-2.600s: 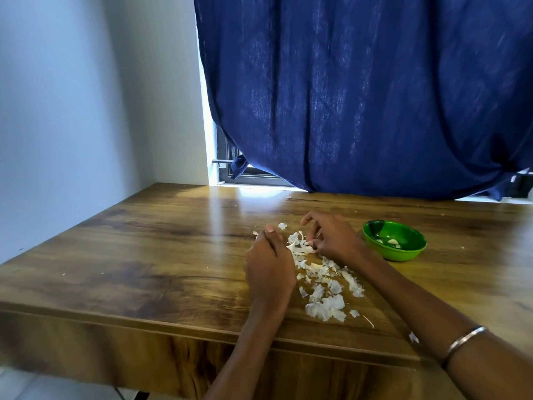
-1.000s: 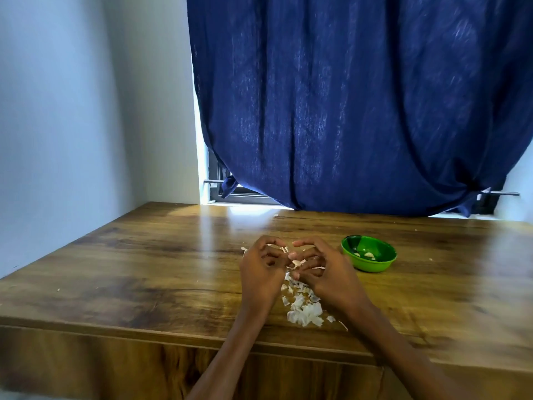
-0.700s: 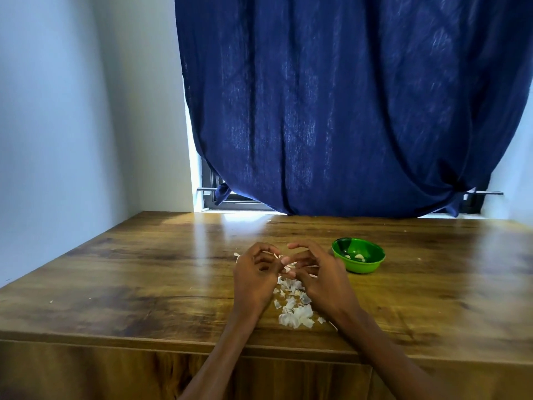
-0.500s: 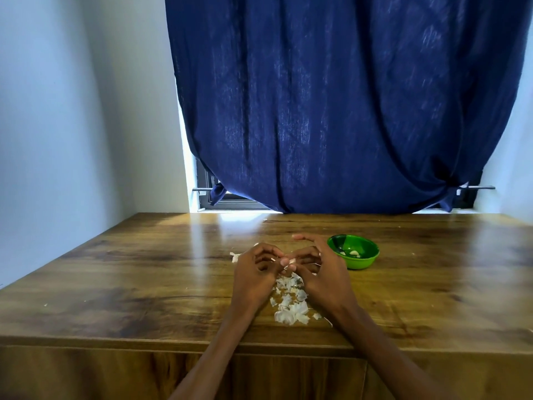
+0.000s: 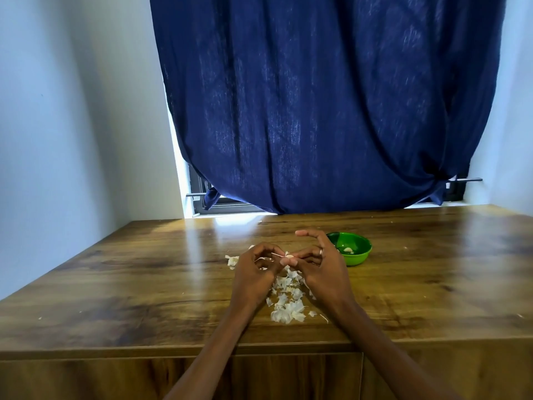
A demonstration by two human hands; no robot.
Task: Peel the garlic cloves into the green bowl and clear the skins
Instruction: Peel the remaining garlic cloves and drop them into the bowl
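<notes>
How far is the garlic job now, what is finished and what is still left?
Done: at least one peeled clove lies in the green bowl. In hand: the left hand and right hand pinch a garlic clove between them, peeling it. Left: that clove must reach the bowl, and the loose skins on the table are not cleared.

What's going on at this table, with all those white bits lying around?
A person is peeling garlic by hand. Both hands are raised just above the wooden table: the left hand and the right hand pinch a small garlic clove between their fingertips, pulling skin off it. Loose white skins lie in a heap under and between the hands. To the right stands a green bowl with at least one peeled clove inside. The skins are not yet cleared.
</notes>
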